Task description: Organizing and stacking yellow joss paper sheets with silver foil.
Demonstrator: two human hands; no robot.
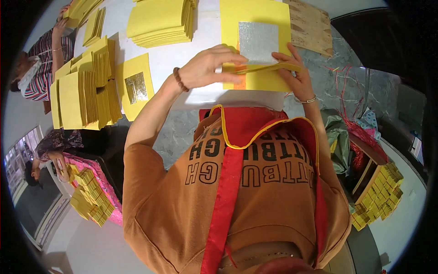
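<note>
— Yellow sheet [255, 75] with a silver foil square [258, 42]: where is it?

— On the white table [169, 57], straight ahead of you, under both your hands. The foil sits in its upper middle. An orange strip [240, 81] shows at its lower left.

— What are your hands doing?

— Your left hand [207, 67] lies loosely curled, palm down, fingers pressing the near edge of a thin yellow fold [267, 68] at the foil's lower edge. Your right hand [296, 73] is half open, fingers stretched onto the same fold from the right; fingertips rest on it, pinching nothing that you can see.

— Which way does the sheet run?

— It looks slightly longer away from you than across. The fold runs across, left to right, tilting a little.

— And around it?

— A stack of yellow sheets [159, 23] lies beyond your left hand. A foil sheet [135, 86] lies left of your wrist, beside fanned piles [86, 91]. A wooden board [310, 25] is at the far right. Another person [39, 68] sits at the table's left end.
</note>
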